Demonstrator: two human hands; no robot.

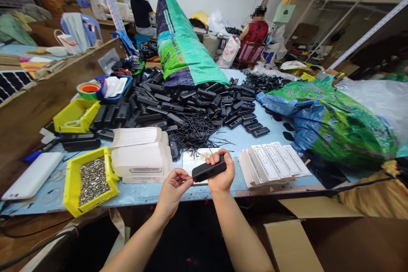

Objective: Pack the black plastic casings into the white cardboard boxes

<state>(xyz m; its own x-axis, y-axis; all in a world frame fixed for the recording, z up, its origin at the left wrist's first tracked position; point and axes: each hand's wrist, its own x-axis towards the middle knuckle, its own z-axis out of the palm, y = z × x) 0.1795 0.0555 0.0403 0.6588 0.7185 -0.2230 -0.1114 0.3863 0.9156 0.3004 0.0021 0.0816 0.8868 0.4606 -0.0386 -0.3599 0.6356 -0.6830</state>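
Note:
My right hand (pixel 222 176) is wrapped round a black oblong plastic case (pixel 205 171), held tilted above the front edge of the table. Thumb and fingertips of my left hand (pixel 175 187) are pinched together at the case's left end. What they hold there, if anything, is too small to make out. Behind the case lies a small white board (pixel 191 159). A heap of thin black sticks (pixel 197 129) is just beyond it. To the left stands a stack of white printed cards (pixel 140 153), and to the right are more printed card bundles (pixel 270 163).
A yellow bin of small metal parts (pixel 94 180) and another yellow bin (pixel 76 115) stand left. Many black cases (pixel 153 102) are piled behind, under a green sack (pixel 191 46). An open cardboard box (pixel 293 242) sits lower right. Two people (pixel 143 12) sit further back.

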